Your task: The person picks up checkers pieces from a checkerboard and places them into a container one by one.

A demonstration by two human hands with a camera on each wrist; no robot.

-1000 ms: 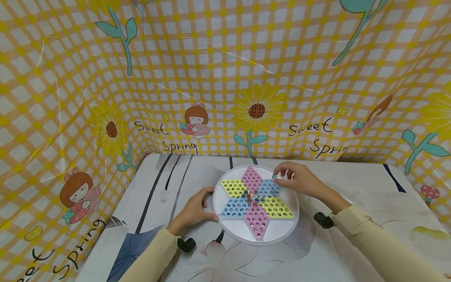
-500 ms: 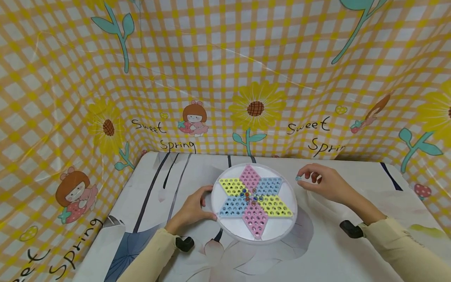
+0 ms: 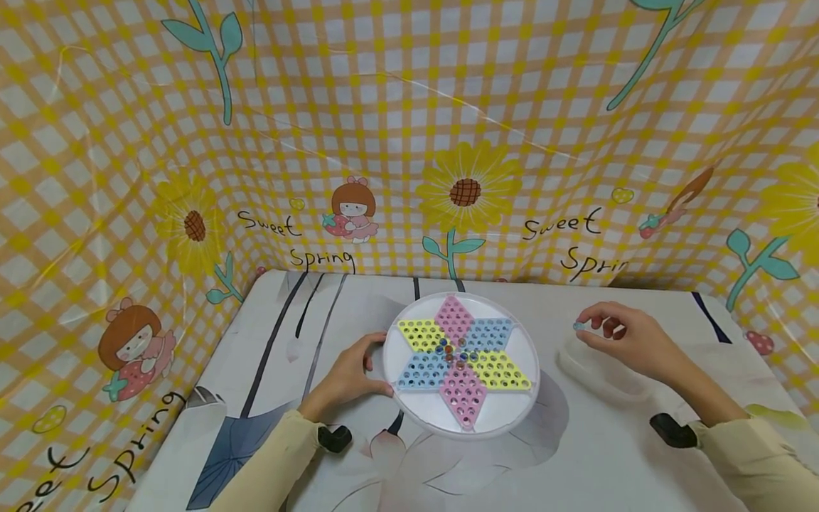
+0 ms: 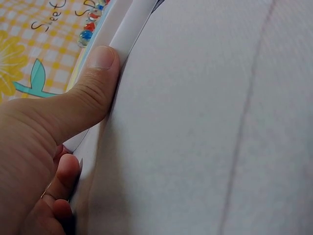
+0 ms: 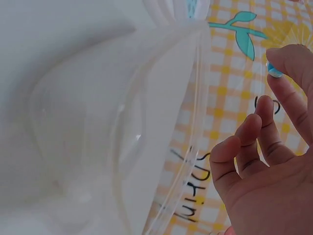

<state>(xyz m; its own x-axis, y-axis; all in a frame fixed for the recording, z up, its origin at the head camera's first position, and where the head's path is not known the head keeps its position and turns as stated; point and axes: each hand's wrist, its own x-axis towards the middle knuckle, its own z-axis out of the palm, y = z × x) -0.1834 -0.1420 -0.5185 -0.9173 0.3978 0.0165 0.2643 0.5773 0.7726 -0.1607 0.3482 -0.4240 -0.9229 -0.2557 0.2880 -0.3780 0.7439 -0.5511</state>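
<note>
A round white Chinese checkers board (image 3: 417, 407) with a pink, yellow and blue star of holes lies on the table. Several coloured marbles (image 3: 449, 349) sit at the star's centre. My left hand (image 3: 348, 370) holds the board's left edge, the thumb against the rim in the left wrist view and some fingertips hidden. To the right of the board, my right hand (image 3: 633, 340) pinches a light blue and white marble (image 5: 275, 71) between thumb and index finger, the other fingers loosely bent. Below this hand is a clear plastic container (image 3: 598, 377).
A white cloth with printed dark stripes and flowers covers the table (image 3: 486, 469). Behind and at the sides hangs a yellow checked curtain (image 3: 397, 128) with sunflowers and lettering. Dark wrist devices (image 3: 673, 431) sit at both sleeves.
My right hand has moved right, from over the board's upper blue point to above the clear container, with the marble pinched throughout. My left hand stays at the board's edge.
</note>
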